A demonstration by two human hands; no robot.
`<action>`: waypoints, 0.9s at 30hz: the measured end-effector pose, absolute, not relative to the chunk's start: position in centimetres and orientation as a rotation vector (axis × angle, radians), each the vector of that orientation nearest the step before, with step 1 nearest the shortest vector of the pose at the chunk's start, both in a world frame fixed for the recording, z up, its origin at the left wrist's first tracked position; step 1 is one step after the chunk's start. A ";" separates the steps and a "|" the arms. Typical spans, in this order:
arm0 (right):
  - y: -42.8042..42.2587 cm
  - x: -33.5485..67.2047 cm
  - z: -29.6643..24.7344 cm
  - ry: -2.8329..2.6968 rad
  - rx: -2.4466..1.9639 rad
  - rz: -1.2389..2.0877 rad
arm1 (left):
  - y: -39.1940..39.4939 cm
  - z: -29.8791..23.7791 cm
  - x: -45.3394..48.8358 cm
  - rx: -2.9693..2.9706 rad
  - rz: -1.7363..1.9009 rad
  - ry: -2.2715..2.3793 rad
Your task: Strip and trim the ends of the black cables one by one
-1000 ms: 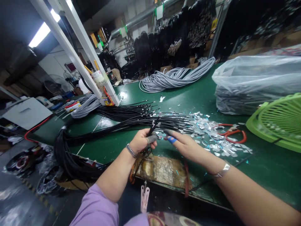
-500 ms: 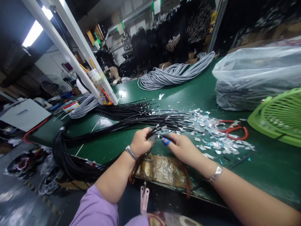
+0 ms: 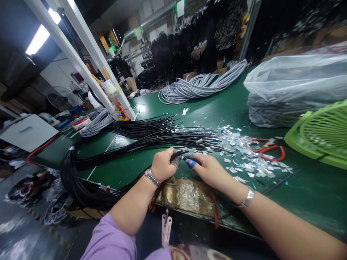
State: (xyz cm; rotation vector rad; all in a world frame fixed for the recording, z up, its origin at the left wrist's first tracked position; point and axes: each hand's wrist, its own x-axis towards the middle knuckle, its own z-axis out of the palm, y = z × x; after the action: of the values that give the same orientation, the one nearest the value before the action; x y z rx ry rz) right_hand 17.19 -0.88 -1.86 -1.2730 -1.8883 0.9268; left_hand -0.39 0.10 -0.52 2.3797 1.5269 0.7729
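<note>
My left hand (image 3: 164, 164) is closed around several black cables (image 3: 179, 153), whose stripped, pale ends point right. Close by, my right hand (image 3: 204, 166) pinches at the cable ends with thumb and fingers; blue tape wraps one digit. What exactly lies between its fingertips is too small to make out. Behind both hands a long bundle of black cables (image 3: 146, 139) lies across the green table, its ends toward the right. Scraps of silvery foil (image 3: 241, 151) with blue bits are scattered right of the bundle. Below my hands is a tape-covered block (image 3: 192, 196) at the table edge.
Red-handled scissors (image 3: 273, 153) lie among the scraps. A green plastic basket (image 3: 320, 133) and a clear plastic bag (image 3: 292, 86) of grey pieces stand at the right. A coil of grey cable (image 3: 195, 86) lies at the back. White posts (image 3: 103, 65) rise at left; a pink clothespin (image 3: 166, 229) hangs in front.
The cable ends in my left hand have tilted down and right, closer to my right hand. Both hands have otherwise barely moved.
</note>
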 end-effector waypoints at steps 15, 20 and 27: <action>-0.5 17.5 -1.9 -1.891 -1.264 0.923 | 0.5 -0.8 -0.4 2.190 0.878 1.345; -0.4 17.7 -2.2 -1.921 -1.201 0.884 | 1.0 -0.9 -0.3 1.727 0.809 1.203; -0.6 17.9 -2.1 -1.933 -1.120 0.876 | 1.2 -0.3 -0.3 1.486 0.739 1.098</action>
State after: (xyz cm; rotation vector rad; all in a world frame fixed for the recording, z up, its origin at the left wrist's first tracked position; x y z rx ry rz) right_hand 17.88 -0.60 -2.12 -1.1202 -1.9327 0.8765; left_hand -0.28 1.17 -0.34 1.4861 1.0978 0.7394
